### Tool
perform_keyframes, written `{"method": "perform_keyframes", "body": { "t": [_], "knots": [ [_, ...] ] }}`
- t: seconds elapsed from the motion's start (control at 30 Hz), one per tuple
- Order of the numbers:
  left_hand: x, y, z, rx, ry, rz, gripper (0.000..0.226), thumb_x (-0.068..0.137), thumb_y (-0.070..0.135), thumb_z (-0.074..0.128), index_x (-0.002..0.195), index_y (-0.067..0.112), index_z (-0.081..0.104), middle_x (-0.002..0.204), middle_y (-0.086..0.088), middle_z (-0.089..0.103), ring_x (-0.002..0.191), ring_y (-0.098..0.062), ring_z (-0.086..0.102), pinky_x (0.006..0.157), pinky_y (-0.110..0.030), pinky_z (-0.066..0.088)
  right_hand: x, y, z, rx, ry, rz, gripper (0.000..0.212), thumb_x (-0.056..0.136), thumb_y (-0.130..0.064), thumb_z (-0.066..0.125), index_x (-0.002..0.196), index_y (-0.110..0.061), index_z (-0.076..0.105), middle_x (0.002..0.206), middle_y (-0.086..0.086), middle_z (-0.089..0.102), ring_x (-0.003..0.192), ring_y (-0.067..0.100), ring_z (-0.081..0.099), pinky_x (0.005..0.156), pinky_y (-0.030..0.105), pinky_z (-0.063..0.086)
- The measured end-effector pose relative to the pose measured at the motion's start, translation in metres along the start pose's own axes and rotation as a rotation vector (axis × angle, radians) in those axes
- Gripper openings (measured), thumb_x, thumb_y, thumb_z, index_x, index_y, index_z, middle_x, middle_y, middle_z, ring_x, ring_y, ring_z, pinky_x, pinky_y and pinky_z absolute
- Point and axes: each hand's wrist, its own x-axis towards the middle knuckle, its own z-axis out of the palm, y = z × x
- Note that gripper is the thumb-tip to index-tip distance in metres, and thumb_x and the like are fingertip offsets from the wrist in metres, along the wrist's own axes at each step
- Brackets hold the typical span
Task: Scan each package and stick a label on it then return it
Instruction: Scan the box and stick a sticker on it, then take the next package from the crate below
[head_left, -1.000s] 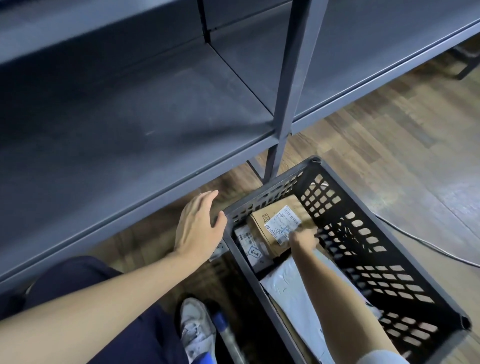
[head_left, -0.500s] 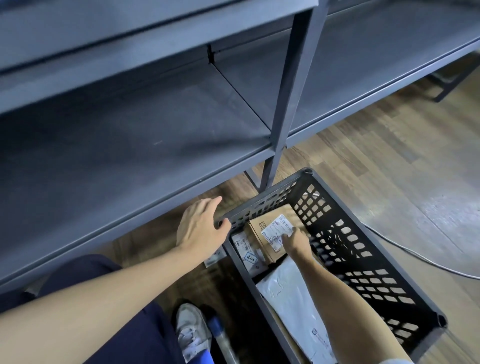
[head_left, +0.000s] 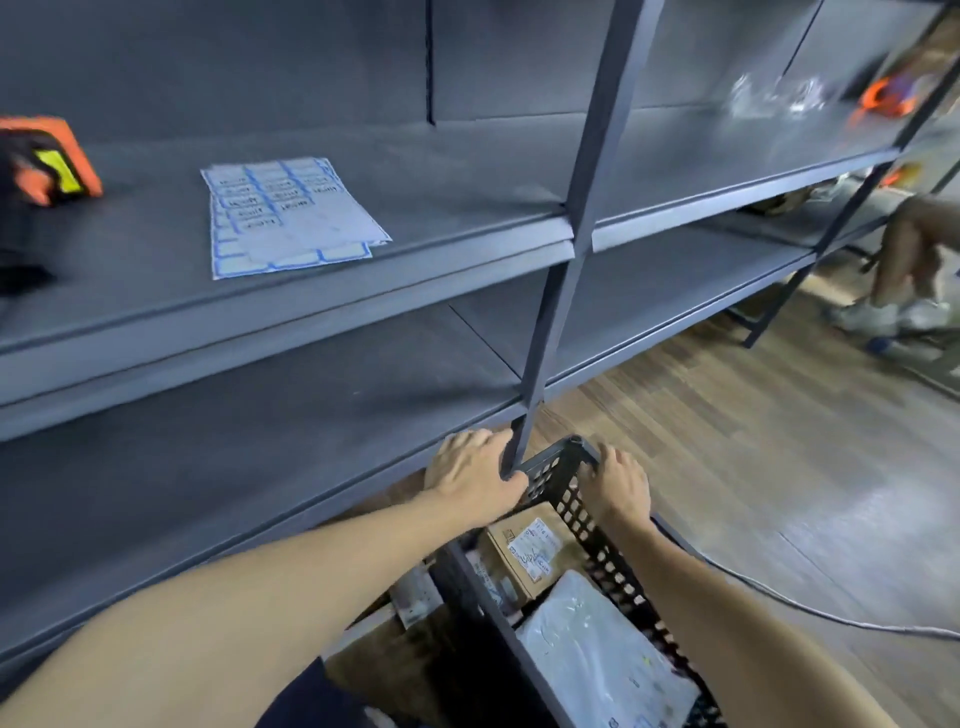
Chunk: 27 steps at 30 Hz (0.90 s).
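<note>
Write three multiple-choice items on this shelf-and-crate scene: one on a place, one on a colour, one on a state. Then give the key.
1. Where does the white sheet of blue-bordered labels lie?
A. in the crate
B. on the upper grey metal shelf
C. on the floor

2. What colour is the perforated plastic crate?
A. black
B. orange
C. white

3. What are the two hands doing?
A. peeling a label
B. holding a scanner
C. gripping the crate's far rim

Key: 1 B, the sheet lies flat on the upper shelf. 2 A, its walls are black. 3 C, left hand and right hand curl over the rim's corners.
</note>
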Motion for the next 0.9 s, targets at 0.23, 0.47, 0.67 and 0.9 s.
{"method": "perform_keyframes", "body": {
  "t": [0.23, 0.47, 0.67, 0.9],
  "knots": [
    [-0.015, 0.027, -0.132, 0.025, 0.236, 0.134, 0.057, 0.092, 0.044, 0.046, 0.144, 0.023, 0.040, 0.149, 0.000, 0.041, 0.135, -0.022, 0.038, 0.110, -0.034, 0.027, 0.018, -0.076, -0.160, 0.096, 0.417, -0.010, 0.038, 0.095, -0.020, 0.042, 0.123, 0.002, 0.054, 0.123, 0.022, 0.058, 0.116, 0.038, 0.049, 0.101, 0.043, 0.037],
    [-0.062, -0.032, -0.236, 0.181, 0.451, 0.042, 0.052, 0.093, 0.037, 0.046, 0.142, 0.019, 0.043, 0.148, -0.001, 0.043, 0.136, -0.021, 0.036, 0.113, -0.033, 0.023, -0.008, -0.236, -0.218, 0.233, 0.401, -0.402, 0.037, 0.093, -0.021, 0.045, 0.123, -0.001, 0.053, 0.125, 0.018, 0.057, 0.119, 0.034, 0.047, 0.097, 0.040, 0.036],
    [-0.157, -0.147, -0.318, 0.429, 0.586, -0.279, 0.051, 0.095, 0.039, 0.041, 0.141, 0.018, 0.044, 0.146, -0.003, 0.045, 0.136, -0.024, 0.035, 0.114, -0.035, 0.018, -0.061, -0.400, -0.215, 0.111, 0.183, -0.812, 0.049, 0.094, -0.031, 0.045, 0.135, -0.004, 0.044, 0.135, 0.013, 0.052, 0.125, 0.032, 0.043, 0.103, 0.041, 0.031],
    [-0.323, -0.249, -0.344, 0.426, 0.738, -0.767, 0.054, 0.099, 0.039, 0.034, 0.148, 0.015, 0.034, 0.153, -0.003, 0.033, 0.143, -0.022, 0.023, 0.117, -0.034, 0.011, -0.203, -0.562, -0.196, 0.226, 0.042, -1.300, 0.057, 0.097, -0.034, 0.040, 0.148, -0.008, 0.030, 0.148, 0.009, 0.040, 0.136, 0.027, 0.034, 0.111, 0.041, 0.023]
  ]
}}
